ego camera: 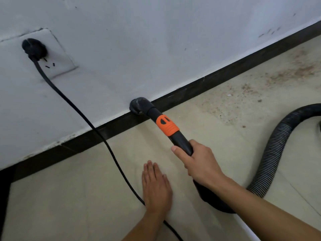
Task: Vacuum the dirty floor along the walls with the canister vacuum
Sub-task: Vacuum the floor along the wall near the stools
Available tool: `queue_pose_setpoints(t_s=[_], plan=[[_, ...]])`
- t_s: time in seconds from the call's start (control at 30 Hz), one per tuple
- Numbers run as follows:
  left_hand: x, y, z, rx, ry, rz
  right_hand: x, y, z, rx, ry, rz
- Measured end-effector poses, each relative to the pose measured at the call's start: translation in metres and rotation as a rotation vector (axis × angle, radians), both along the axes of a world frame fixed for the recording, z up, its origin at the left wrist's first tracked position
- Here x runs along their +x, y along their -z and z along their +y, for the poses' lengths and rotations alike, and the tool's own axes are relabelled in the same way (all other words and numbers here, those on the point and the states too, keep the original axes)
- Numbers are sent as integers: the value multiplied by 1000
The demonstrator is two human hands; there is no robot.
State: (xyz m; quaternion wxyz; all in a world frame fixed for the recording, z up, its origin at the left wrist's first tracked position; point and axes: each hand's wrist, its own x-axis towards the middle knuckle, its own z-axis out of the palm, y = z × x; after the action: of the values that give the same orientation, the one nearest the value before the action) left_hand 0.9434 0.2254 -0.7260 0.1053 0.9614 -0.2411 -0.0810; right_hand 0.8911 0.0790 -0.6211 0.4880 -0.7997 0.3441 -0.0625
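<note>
Step in hand, I judge: edge pass—right hand [199, 164] fingers wrapped round wand [180, 141], nozzle [139, 106] at baseboard [225, 75]; left hand [156, 185] flat, open; next, debris [286, 72] rightward.

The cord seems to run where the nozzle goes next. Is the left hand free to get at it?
Probably yes. The left hand lies flat and empty on the floor, right beside the power cord, with nothing between them. The right hand holds the vacuum wand.
</note>
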Motion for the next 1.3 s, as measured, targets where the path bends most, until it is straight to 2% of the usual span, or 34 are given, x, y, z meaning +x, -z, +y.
queue_pose_setpoints(t_s=[0.17,0.23,0.3,0.43,0.53,0.63,0.87,1.0,1.07,1.17,1.3], plan=[[1,-2,22,4,15,-124,-23,10,-49,-142,195,39],[2,-4,21,28,-12,-106,-40,10,-74,-160,320,25],[2,-2,17,64,-52,-70,-57,9,-91,-191,348,83],[-3,-1,5,69,-116,-25,-96,23,-77,-436,129,359],[-7,-2,-6,43,-149,32,-107,32,-50,-575,-71,439],[-10,-5,-13,67,-160,89,-95,34,-52,-683,-123,463],[-11,-5,-14,-19,-141,-55,-51,30,-91,-714,30,435],[-9,4,-12,-8,-151,-73,-44,48,-49,-814,-213,424],[-9,5,-12,-4,-147,-82,-40,52,-40,-829,-264,415],[-9,7,-11,7,-141,-109,-45,53,-67,-815,-152,440],[-7,9,-9,10,-135,-115,-61,55,-130,-736,144,408]])
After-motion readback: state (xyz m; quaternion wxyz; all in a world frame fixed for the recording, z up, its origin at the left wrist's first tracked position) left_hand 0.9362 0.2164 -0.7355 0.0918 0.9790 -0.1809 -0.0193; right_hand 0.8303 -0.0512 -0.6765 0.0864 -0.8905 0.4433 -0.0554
